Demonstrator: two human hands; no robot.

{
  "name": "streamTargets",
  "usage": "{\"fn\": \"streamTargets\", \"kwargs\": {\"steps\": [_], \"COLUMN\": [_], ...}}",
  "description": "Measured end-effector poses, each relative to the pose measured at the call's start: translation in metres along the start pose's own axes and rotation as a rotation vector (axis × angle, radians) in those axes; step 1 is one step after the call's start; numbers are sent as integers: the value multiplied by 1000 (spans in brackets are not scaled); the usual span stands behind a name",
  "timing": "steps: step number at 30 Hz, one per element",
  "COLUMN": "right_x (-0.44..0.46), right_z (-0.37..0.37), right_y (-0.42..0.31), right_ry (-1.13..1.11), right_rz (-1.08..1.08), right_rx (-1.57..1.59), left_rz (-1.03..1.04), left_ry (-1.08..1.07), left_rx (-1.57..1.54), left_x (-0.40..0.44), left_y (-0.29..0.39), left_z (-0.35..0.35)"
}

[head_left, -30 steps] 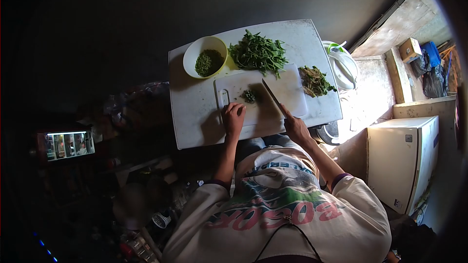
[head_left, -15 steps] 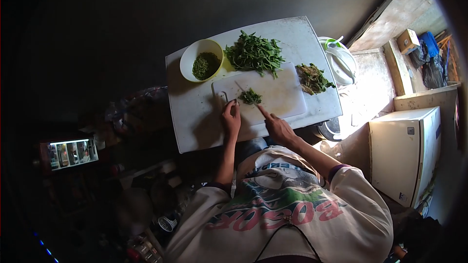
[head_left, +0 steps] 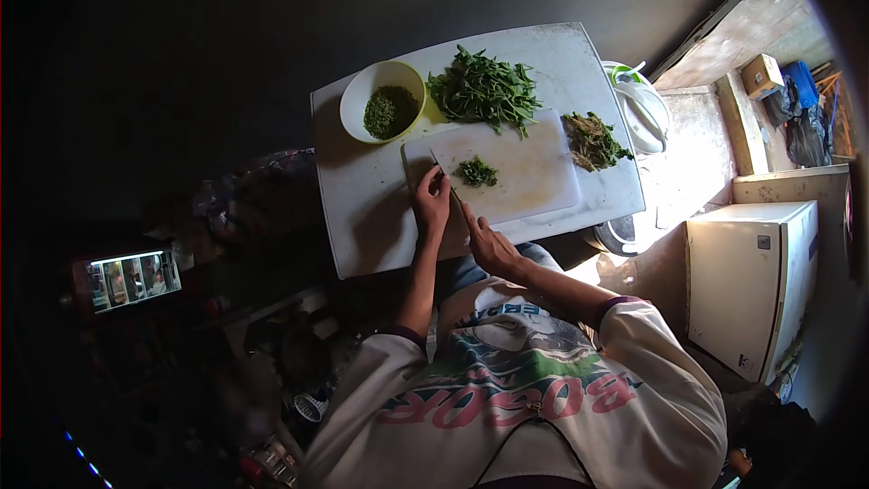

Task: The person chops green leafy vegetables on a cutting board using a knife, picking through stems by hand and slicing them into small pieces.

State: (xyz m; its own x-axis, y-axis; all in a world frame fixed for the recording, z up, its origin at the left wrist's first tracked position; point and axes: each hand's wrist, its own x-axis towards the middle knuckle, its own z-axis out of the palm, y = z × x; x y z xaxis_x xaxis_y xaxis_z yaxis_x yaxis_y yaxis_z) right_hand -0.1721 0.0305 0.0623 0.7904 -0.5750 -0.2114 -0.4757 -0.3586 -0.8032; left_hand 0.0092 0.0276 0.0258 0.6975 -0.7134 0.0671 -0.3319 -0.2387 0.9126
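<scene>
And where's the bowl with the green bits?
In the head view, the bowl sits near the far left corner of the table, left of the big leaf pile and beyond the cutting board.

The cutting board (head_left: 536, 170) looks like smooth plastic, as does the glossier bowl (head_left: 358, 95). The counter (head_left: 339, 188) has a smooth, smudged top; the T-shirt (head_left: 634, 430) is matt cloth, the box (head_left: 762, 78) matt cardboard.

My board (head_left: 534, 158): white, faintly yellow-stained
Bowl (head_left: 358, 98), at my eleven o'clock: white inside, yellow-rimmed
Leaves (head_left: 484, 89), at twelve o'clock: dark green
My shirt (head_left: 529, 376): whitish, pink-lettered
</scene>
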Motion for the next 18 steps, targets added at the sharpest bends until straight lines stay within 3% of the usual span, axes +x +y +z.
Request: {"fn": "streamTargets", "kwargs": {"steps": [18], "right_x": [-37], "right_z": [-43], "right_y": [18], "right_ry": [223], "right_rz": [344], "right_rx": [-24], "left_rz": [206], "left_ry": [-278], "left_rx": [-108], "left_x": [6], "left_y": [34], "left_z": [96]}}
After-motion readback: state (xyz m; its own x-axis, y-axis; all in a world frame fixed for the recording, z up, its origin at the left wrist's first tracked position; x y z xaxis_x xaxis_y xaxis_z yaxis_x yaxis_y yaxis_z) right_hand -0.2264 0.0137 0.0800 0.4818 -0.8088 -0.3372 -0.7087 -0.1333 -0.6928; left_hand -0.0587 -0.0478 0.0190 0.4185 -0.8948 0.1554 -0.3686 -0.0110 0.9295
